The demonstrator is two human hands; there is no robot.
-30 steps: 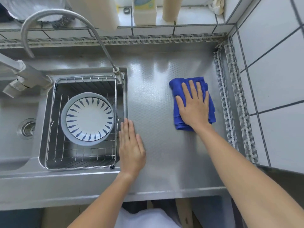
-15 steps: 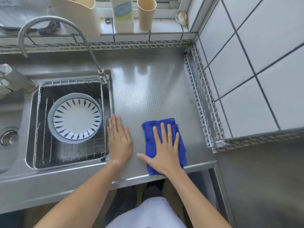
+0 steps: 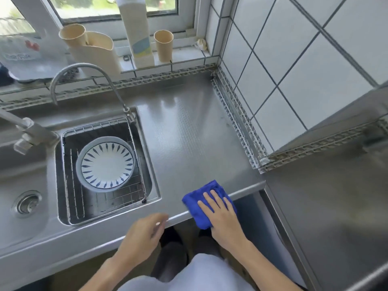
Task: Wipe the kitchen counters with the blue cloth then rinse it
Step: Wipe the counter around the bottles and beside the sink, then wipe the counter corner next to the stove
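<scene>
Blue cloth [image 3: 206,203] overhangs counter [image 3: 189,131] edge near plate [image 3: 107,165].

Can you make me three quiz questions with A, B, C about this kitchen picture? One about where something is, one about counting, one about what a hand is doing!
1. Where is the plate?
A. in the sink basket
B. on the windowsill
C. on the counter

2. How many small round cups stand on the windowsill?
A. one
B. two
C. four

3. What is the right hand doing?
A. holding the tap
B. pressing flat on the cloth
C. lifting the plate

Answers: 1 A, the plate lies in the wire basket. 2 B, one cup and another cup. 3 B, straight fingers rest on the cloth at the counter edge.
</scene>
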